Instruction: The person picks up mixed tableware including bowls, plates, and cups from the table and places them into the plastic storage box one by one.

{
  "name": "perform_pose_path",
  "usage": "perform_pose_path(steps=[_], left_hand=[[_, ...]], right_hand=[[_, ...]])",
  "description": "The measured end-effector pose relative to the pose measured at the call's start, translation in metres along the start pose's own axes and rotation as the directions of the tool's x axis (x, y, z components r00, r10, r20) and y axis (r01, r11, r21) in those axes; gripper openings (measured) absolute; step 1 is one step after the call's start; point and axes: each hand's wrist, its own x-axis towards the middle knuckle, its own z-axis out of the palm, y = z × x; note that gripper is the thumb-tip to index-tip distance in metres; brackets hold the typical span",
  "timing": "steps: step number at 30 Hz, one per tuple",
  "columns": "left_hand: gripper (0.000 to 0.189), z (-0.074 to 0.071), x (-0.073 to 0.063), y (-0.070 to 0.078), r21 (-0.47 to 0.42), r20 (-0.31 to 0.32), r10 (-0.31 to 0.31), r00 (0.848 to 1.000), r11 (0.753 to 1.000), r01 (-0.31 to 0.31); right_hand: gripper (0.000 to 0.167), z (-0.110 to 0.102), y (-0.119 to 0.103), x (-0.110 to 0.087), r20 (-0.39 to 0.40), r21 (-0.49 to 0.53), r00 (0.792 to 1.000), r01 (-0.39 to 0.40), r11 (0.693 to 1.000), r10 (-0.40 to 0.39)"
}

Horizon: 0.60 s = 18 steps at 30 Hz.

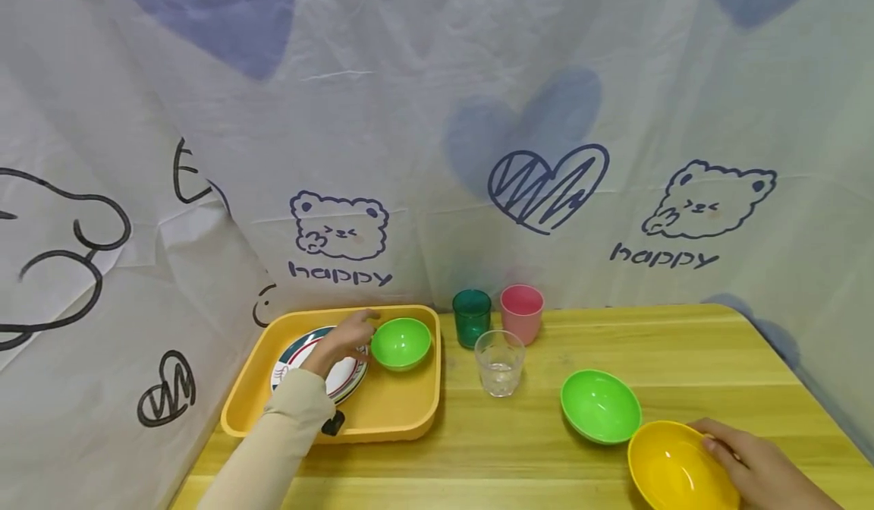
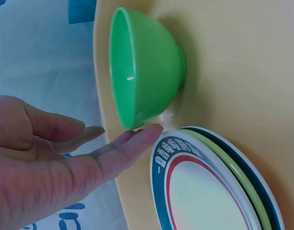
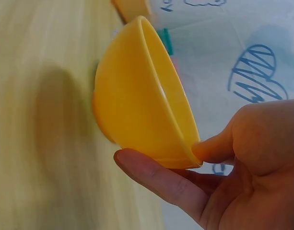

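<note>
A green bowl (image 1: 401,345) sits upright in the yellow-orange tray (image 1: 428,388), right of a stack of rimmed plates (image 2: 204,191). My left hand (image 1: 347,338) is over the plates, beside that bowl. In the left wrist view its fingers are extended and the fingertips are at the bowl's edge; whether they touch it I cannot tell. At the front right, my right hand (image 1: 758,464) pinches the rim of a yellow bowl (image 3: 137,105), thumb at the rim and fingers on the outer side. The yellow bowl appears off the table, its shadow apart from it.
A second green bowl (image 1: 601,407) stands on the wooden table (image 1: 526,449), just left of the yellow bowl. Between it and the tray are a teal cup (image 1: 472,320), a pink cup (image 1: 522,316) and a clear glass (image 1: 500,366). A printed cloth (image 1: 437,153) hangs behind.
</note>
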Motion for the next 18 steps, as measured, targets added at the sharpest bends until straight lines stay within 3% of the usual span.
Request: perform_pose_path(steps=[8, 15, 18], left_hand=[[0.054, 0.000, -0.017, 0.000, 0.038, -0.056, 0.057, 0.997, 0.998, -0.055], [0.046, 0.004, -0.028, -0.001, 0.053, -0.120, 0.117, 0.986, 0.992, -0.111], [0.046, 0.007, -0.033, 0.000, 0.052, -0.143, 0.146, 0.979, 0.989, -0.140]], right_hand=[[0.047, -0.012, -0.012, -0.006, -0.132, -0.062, 0.991, -0.010, 0.998, 0.001], [0.050, -0.013, -0.022, -0.008, -0.165, 0.166, 0.986, 0.020, 0.986, 0.007], [0.047, -0.012, -0.027, -0.008, -0.207, 0.193, 0.978, 0.070, 0.979, -0.029]])
